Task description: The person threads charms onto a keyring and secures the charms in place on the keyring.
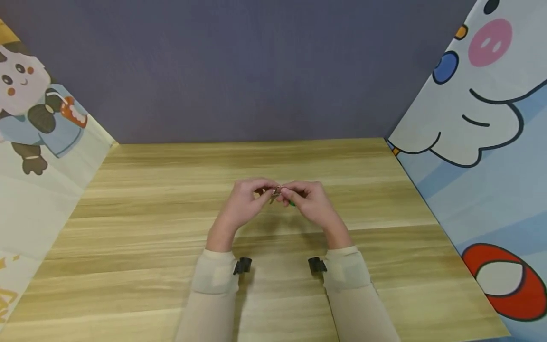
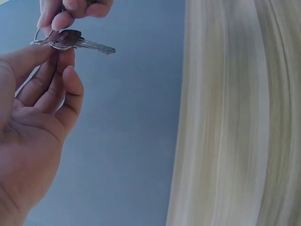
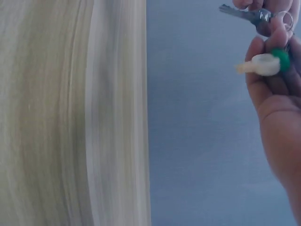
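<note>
Both hands meet above the table, working on a small metal key ring. My left hand pinches a silver key with a dark head, right where the head meets the ring; the toothed blade sticks out free. Opposite it, my right hand grips the ring between thumb and fingers. A charm in green and white, with a pale orange tip, hangs against the right-hand fingers. Fingertips partly hide the ring, and in the head view only a bit of green shows below the right hand.
The wood-grain table lies beneath both hands. A dark grey-blue panel rises at its back edge. Cartoon-printed panels stand at the left and right. Each sleeve carries a black wrist camera mount.
</note>
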{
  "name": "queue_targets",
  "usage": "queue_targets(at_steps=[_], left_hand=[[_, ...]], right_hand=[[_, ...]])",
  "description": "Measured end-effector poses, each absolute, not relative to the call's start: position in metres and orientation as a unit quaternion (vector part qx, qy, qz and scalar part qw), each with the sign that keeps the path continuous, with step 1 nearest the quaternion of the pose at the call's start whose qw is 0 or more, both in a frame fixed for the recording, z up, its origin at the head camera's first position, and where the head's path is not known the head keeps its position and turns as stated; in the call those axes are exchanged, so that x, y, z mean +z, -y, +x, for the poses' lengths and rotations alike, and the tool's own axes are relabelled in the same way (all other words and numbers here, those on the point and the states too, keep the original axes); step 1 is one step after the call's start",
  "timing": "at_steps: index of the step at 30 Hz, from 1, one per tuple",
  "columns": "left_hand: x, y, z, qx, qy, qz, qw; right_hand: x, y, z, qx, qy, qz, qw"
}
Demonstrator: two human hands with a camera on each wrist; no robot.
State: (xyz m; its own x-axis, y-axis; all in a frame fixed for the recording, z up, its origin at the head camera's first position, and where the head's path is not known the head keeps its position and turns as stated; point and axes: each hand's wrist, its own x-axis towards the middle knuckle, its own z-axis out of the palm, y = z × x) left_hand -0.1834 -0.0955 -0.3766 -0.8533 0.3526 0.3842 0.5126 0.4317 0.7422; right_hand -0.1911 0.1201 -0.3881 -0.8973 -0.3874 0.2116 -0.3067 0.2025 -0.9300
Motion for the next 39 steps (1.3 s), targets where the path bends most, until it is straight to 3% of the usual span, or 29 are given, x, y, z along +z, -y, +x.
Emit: queue_targets(at_steps=[9,14,21,30,39], left_hand=[[-0.376,0.095,-0.182,-0.516,0.825,-0.224,0.050],[-0.375,0.095,-0.185,-0.495,0.834,-0.234,0.065],[-0.375,0.097,-0.190,-0.455,0.846,-0.247,0.130],[-0.374,0.097,-0.187,-0.459,0.855,-0.223,0.090],[-0.376,0.096,-0.187,-0.473,0.846,-0.225,0.099]], right_hand=[[-0.384,-0.116,-0.191,-0.591,-0.785,-0.187,-0.011],[-0.383,-0.114,-0.193,-0.572,-0.801,-0.176,-0.021],[-0.380,-0.112,-0.195,-0.550,-0.812,-0.190,-0.030],[-0.379,-0.110,-0.195,-0.547,-0.806,-0.219,-0.052],[-0.383,-0.109,-0.196,-0.559,-0.801,-0.208,-0.054]])
